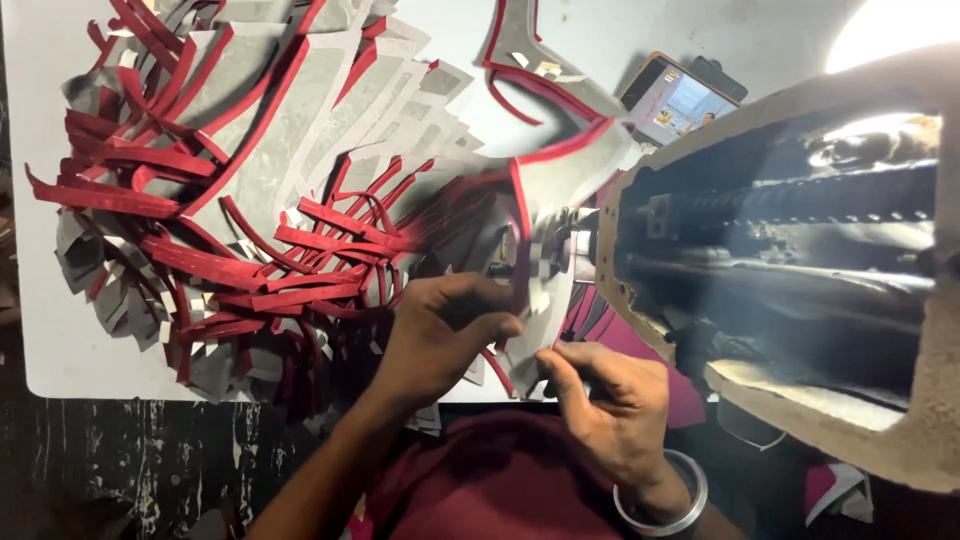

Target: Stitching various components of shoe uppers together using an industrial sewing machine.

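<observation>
Left hand (445,325) and right hand (600,395), each grip pinched on the grey red-edged piece (555,185) at the sewing machine (780,250): feeding evenly likely keeps the red binding aligned

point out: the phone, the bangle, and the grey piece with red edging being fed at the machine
phone (678,101), head view, on its lit screen.
bangle (672,508), head view, on the silver band at the wrist.
grey piece (560,180), head view, on its grey face beside the red edging.
</observation>
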